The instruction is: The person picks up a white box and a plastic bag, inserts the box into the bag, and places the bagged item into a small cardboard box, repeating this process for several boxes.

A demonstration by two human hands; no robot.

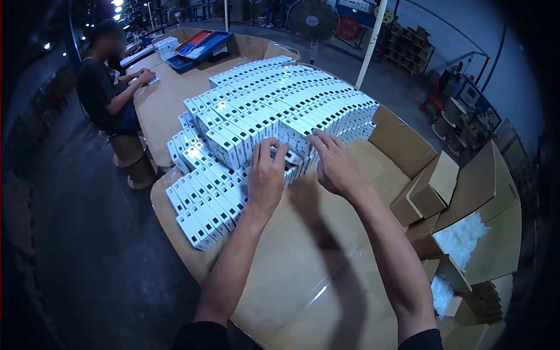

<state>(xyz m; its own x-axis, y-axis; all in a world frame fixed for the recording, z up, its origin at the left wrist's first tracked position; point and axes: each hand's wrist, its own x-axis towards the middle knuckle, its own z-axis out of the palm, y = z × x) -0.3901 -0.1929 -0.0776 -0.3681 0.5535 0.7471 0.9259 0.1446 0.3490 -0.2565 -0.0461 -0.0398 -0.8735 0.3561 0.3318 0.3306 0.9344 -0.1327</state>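
Small white boxes (251,125), each with a dark square on its end, stand packed in layered rows in front of me. My left hand (267,175) has its fingers curled round a tilted white box (290,155) at the near side of the stack, below the upper layer. Close beside it, my right hand (335,166) bends its fingers against the near corner of the upper layer of boxes. Its thumb is hidden, and so is part of what it grips. Lower rows of boxes (201,227) lie left of my left wrist.
Brown cardboard (280,280) covers the table. At the right, open cartons (434,184) hold clear plastic bags (464,236). Across the table a seated person (105,81) works with both hands near a blue tray (204,52) and a red tray (195,42). A pole (372,44) rises behind the stack.
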